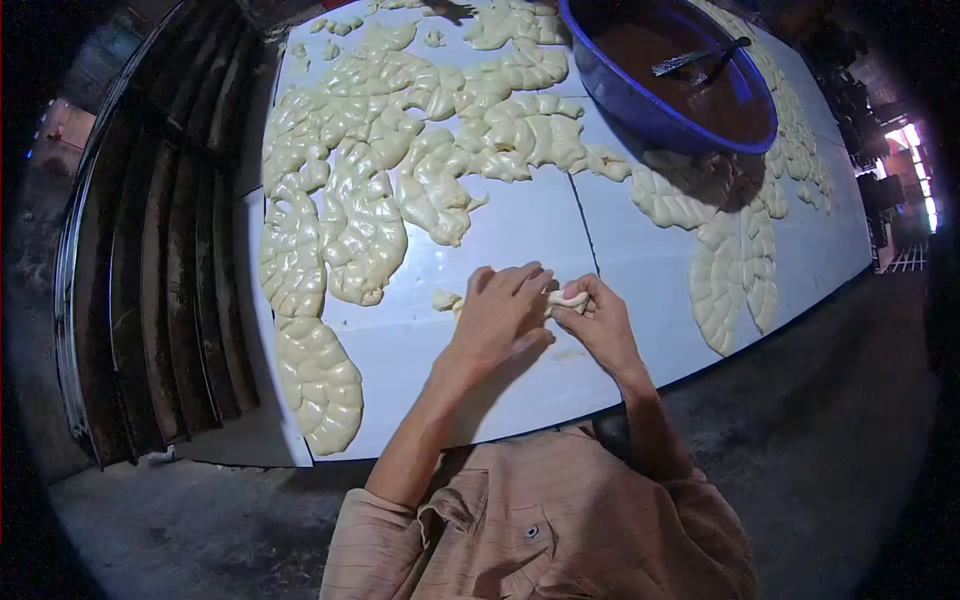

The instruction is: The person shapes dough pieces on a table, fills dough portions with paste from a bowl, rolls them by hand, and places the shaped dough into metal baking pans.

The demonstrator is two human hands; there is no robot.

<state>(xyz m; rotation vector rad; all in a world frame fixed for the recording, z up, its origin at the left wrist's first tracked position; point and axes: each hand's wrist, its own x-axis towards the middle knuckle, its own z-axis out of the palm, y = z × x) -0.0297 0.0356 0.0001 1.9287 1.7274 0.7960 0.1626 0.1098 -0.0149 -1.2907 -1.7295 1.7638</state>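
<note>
My right hand point(603, 325) pinches the end of a pale piece of dough point(566, 302) between thumb and fingers, close to the table's front. Beside it, my left hand point(503, 312) lies palm down with its fingers stretched out and slightly apart. A small bit of the same pale dough point(445, 299) pokes out at the left of that hand. Whether the two bits join beneath the palm is hidden. Left of my hands, rows of glossy, flattened dough pieces point(365, 235) lie pressed against each other on the white tabletop point(540, 220).
A blue basin point(640, 105) of brown contents, with a dark-handled brush-like tool point(700, 58) in it, stands at the back right. More dough pieces point(718, 285) lie on the right. A dark metal rack point(160, 270) stands along the left edge.
</note>
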